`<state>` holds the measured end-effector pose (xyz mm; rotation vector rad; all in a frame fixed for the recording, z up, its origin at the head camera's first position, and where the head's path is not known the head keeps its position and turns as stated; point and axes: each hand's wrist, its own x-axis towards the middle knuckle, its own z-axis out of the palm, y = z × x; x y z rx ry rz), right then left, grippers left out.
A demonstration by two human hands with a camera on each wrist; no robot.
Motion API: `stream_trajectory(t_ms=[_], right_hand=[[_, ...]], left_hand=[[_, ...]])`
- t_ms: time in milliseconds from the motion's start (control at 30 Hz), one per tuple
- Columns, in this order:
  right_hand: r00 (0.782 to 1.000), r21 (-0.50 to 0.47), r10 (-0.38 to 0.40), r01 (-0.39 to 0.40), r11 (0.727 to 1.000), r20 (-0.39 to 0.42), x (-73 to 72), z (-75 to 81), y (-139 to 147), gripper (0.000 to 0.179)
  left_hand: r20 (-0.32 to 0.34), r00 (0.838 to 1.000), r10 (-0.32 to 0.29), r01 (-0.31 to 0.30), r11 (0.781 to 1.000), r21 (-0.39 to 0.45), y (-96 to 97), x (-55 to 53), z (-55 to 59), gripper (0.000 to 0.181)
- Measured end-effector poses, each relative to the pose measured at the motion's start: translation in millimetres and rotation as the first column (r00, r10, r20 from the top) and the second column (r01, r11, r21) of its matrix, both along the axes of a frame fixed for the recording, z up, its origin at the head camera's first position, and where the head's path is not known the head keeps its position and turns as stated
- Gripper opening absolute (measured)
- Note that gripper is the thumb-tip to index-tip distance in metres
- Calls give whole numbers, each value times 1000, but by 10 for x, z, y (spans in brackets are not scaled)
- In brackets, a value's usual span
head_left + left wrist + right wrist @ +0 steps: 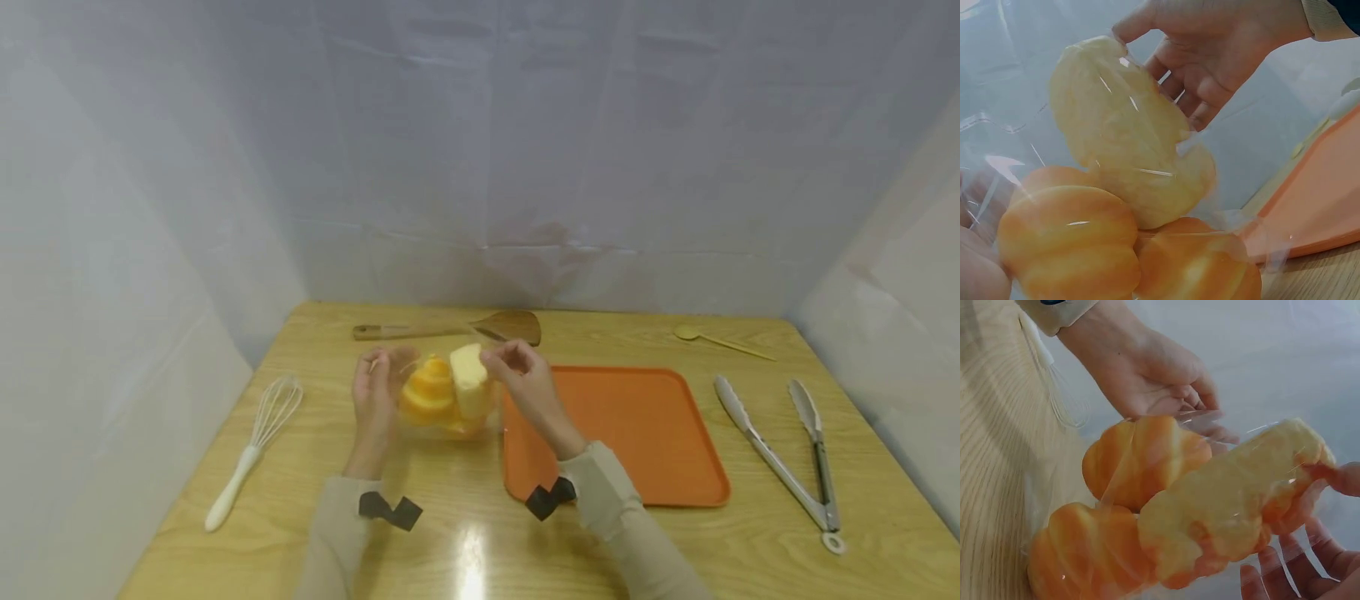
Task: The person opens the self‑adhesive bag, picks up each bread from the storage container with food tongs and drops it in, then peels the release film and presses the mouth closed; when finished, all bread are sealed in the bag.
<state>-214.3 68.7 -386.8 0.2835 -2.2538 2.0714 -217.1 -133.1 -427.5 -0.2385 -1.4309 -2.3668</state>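
A clear plastic bag (pixel 1277 244) is held up between my two hands above the table. Inside it lie golden-orange ridged bread rolls (pixel 429 392) and a paler yellow, elongated bread piece (pixel 468 379), which leans on top of them toward the right. My left hand (pixel 373 400) grips the bag's left edge, fingertips partly behind the film in the right wrist view. On the opposite edge, my right hand (pixel 528 385) pinches the film between thumb and forefinger beside the pale piece. Its other fingers are spread behind the bag in the right wrist view.
An orange tray (pixel 622 429) lies under and right of my right forearm. Behind the bag is a wooden spatula (pixel 513 325). A whisk (pixel 251 454) lies at left; metal tongs (pixel 780 475) and a small yellowish spoon (pixel 720 340) lie at right. White sheeting surrounds the table.
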Motion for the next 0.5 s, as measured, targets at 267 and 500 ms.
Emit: stream_trajectory(t_ms=[267, 500], right_hand=[[996, -35, -44, 47, 998, 78, -90, 41, 8, 15], [991, -13, -110, 112, 994, 74, -166, 32, 48, 18]], left_hand=[[-21, 999, -37, 37, 999, 23, 12, 12, 11, 10], [27, 999, -24, 24, 1000, 16, -4, 2, 10, 11]])
